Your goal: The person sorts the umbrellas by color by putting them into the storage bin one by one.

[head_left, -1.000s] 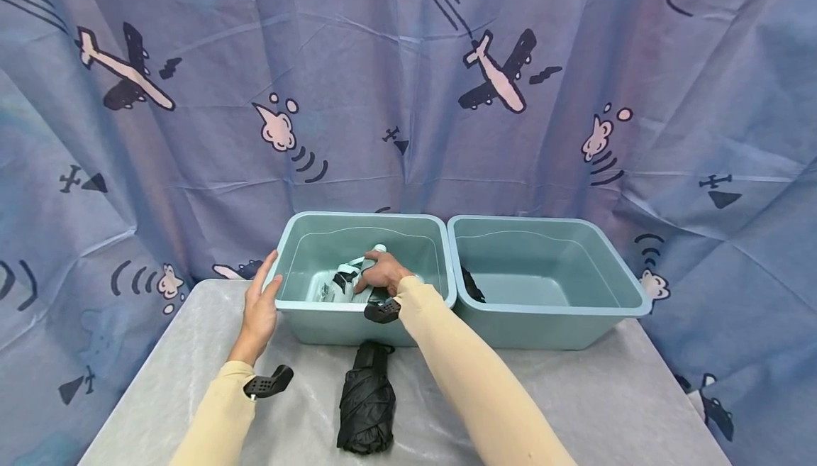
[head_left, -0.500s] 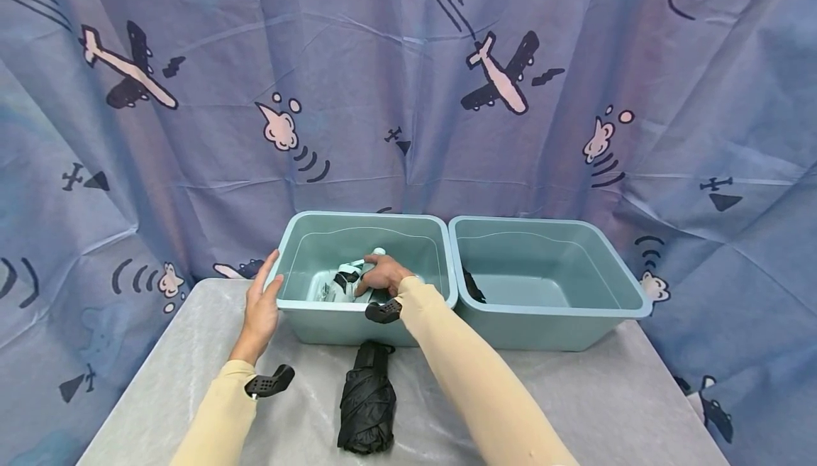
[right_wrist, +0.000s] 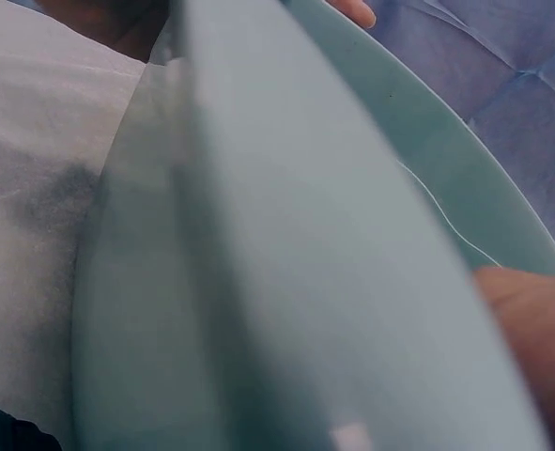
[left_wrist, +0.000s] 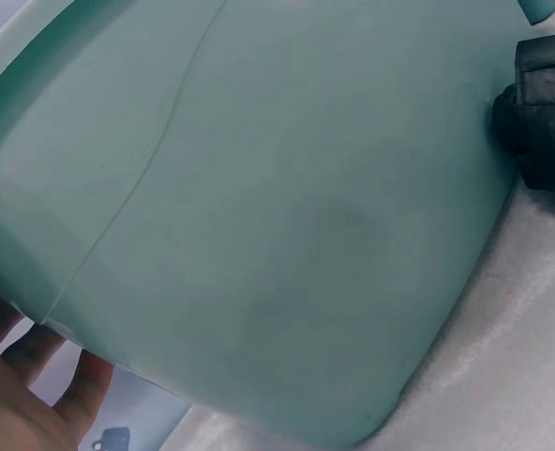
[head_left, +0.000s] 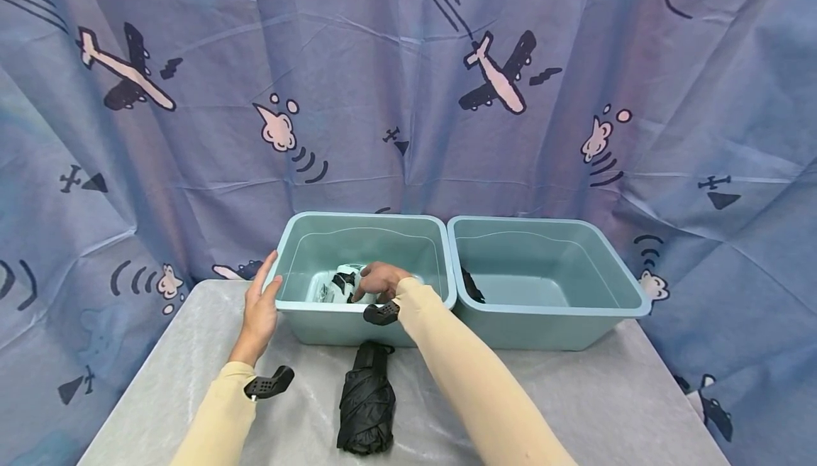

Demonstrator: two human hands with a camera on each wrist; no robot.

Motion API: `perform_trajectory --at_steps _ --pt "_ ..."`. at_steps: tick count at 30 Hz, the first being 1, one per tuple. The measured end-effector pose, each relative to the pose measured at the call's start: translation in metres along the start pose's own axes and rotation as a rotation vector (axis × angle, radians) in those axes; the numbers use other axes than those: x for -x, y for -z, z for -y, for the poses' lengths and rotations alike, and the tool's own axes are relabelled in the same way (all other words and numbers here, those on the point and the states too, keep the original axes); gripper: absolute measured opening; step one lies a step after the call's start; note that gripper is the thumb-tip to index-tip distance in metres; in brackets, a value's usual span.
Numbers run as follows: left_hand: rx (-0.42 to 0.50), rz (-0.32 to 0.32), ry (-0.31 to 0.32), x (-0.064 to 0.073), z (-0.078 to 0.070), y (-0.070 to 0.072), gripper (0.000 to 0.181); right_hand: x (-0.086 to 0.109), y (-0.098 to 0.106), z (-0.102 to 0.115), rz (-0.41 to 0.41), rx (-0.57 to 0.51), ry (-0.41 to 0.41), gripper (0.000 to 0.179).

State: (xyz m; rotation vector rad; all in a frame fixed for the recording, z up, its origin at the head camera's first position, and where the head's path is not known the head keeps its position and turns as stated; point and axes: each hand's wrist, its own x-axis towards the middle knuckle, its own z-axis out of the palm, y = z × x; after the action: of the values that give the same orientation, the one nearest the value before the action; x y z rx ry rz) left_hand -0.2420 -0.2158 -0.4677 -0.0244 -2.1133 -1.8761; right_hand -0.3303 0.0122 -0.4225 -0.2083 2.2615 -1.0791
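Observation:
My left hand (head_left: 258,310) rests against the left end of the left green bin (head_left: 364,324), thumb near the rim and fingers stretched along the outer side. The left wrist view has its fingertips (left_wrist: 89,381) at the bin's edge. My right hand (head_left: 381,280) reaches down inside that bin, over white and black plastic-looking items (head_left: 341,285) on its floor. Cannot tell whether it holds one of them, since its fingertips are partly hidden; in the right wrist view the bin's rim (right_wrist: 352,235) covers most of the hand. A folded black umbrella (head_left: 367,409) lies on the table before the bin.
A second green bin (head_left: 542,328) stands directly to the right, with a black object (head_left: 472,287) against its left inner wall. Both bins sit on a grey-covered table (head_left: 613,395). Behind hangs a blue curtain (head_left: 408,154) printed with planes.
A pale, white-capped item seen beyond my right hand earlier is now out of sight. The right hand's fingers have sunk a little lower in the bin; the left hand keeps its place.

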Motion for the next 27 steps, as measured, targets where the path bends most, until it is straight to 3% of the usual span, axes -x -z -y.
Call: perform_trajectory --at_steps 15,23,27 --pt "0.004 -0.007 -0.001 -0.0022 0.0026 -0.0005 0.054 -0.0061 0.0014 -0.0003 0.052 -0.071 0.011 0.084" --pt "0.01 -0.032 -0.029 -0.0022 0.0043 -0.0009 0.054 -0.0103 -0.0032 0.0002 0.261 -0.16 0.053 0.087" --pt "0.011 -0.027 -0.019 -0.0024 0.0046 -0.0011 0.054 -0.0092 -0.0055 0.0025 0.286 -0.213 0.066 0.085"
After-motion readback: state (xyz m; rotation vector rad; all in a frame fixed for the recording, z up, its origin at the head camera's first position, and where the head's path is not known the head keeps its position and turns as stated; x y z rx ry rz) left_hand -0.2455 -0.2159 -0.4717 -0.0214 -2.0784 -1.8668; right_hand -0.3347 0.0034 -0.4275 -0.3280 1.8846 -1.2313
